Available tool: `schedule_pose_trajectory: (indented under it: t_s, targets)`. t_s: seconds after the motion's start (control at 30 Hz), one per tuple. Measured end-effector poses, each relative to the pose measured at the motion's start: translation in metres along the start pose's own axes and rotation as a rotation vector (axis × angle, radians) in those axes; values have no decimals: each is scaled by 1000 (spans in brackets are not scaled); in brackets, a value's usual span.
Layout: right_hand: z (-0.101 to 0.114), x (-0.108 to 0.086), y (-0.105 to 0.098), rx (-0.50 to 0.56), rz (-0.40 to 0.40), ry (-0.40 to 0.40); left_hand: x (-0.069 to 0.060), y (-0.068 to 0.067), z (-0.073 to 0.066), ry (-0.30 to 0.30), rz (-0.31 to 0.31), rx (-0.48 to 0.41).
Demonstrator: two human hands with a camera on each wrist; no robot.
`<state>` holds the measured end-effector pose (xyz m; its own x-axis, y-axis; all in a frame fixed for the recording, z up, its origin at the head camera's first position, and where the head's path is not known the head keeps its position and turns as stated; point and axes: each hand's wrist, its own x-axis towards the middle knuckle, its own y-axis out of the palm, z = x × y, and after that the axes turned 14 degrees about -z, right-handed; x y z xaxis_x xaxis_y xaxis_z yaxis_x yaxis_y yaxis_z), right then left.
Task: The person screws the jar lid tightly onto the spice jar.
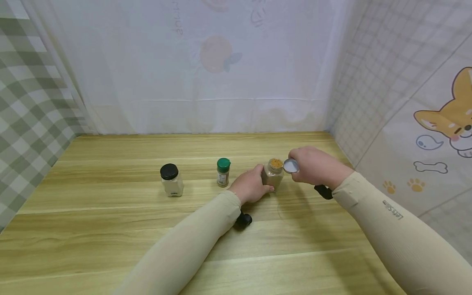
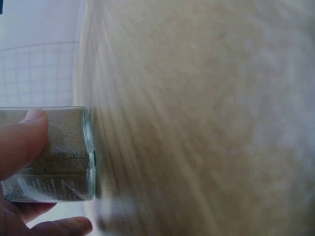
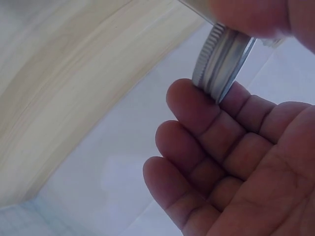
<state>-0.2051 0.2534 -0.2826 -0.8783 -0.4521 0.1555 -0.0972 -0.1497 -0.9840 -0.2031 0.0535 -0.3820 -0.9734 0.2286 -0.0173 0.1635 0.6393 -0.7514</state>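
My left hand (image 1: 252, 185) grips a square glass spice jar (image 1: 272, 180) that stands on the table, thumb on its near side. The jar's mouth is uncovered and a yellow-orange layer shows at the top. In the left wrist view the glass jar (image 2: 64, 147) has brownish powder inside and small printed text. Just right of the mouth, my right hand (image 1: 313, 165) pinches a silver metal lid (image 1: 291, 166), its pale inside facing the head camera. The ridged rim of the lid (image 3: 221, 61) lies between thumb and fingers in the right wrist view.
Left of the hands stands a small shaker bottle with a green cap (image 1: 223, 172). Farther left is a jar with a black lid (image 1: 171, 180) and pale contents. A wooden table (image 1: 110, 237) carries everything, with a white curtain (image 1: 147, 82) behind and patterned cloth at both sides.
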Motion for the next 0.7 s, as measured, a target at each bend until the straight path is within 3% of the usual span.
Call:
schedule_pose_trajectory:
  t_s: [0.7]
  targets:
    - [2,1,2,19,0,8,-1,-1,-1,-2,1,6]
